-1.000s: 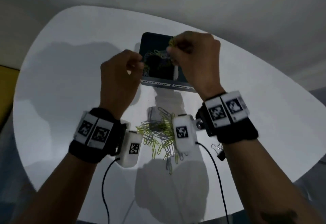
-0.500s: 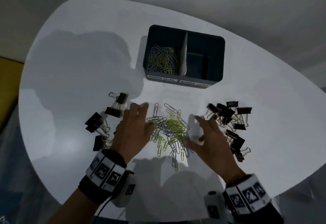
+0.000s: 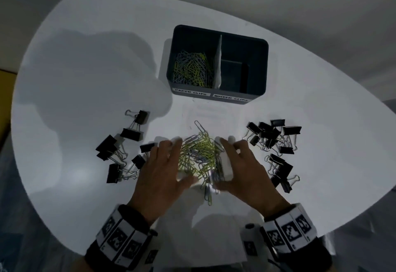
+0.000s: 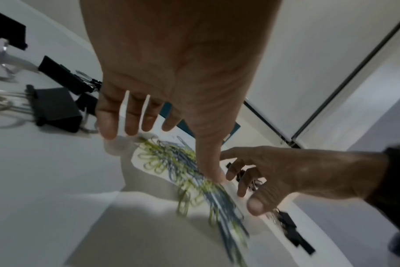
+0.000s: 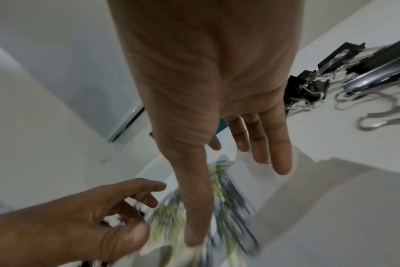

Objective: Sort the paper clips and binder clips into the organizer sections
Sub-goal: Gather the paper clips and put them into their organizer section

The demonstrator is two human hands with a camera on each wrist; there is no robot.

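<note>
A heap of yellow-green and grey paper clips (image 3: 198, 156) (image 4: 171, 162) (image 5: 222, 182) lies on the white table between my hands. My left hand (image 3: 165, 164) (image 4: 153, 119) presses against the heap's left side with straight fingers. My right hand (image 3: 237, 164) (image 5: 247, 144) presses against its right side the same way. The dark organizer (image 3: 263, 57) stands beyond, with paper clips (image 3: 192, 68) in its left section, labelled PAPER CLIPS. Its right section, labelled BINDER CLIPS, holds nothing I can see. Black binder clips lie in a left group (image 3: 120, 151) (image 4: 55, 108) and a right group (image 3: 274, 138) (image 5: 331, 72).
The white table (image 3: 75, 78) is rounded, with its front edge close behind my wrists. Bare tabletop stretches left of the organizer and at the far right. Both binder clip groups sit just outside my hands.
My hands came back from over the organizer to the table and closed in on the paper clip heap from both sides, bunching it tighter.
</note>
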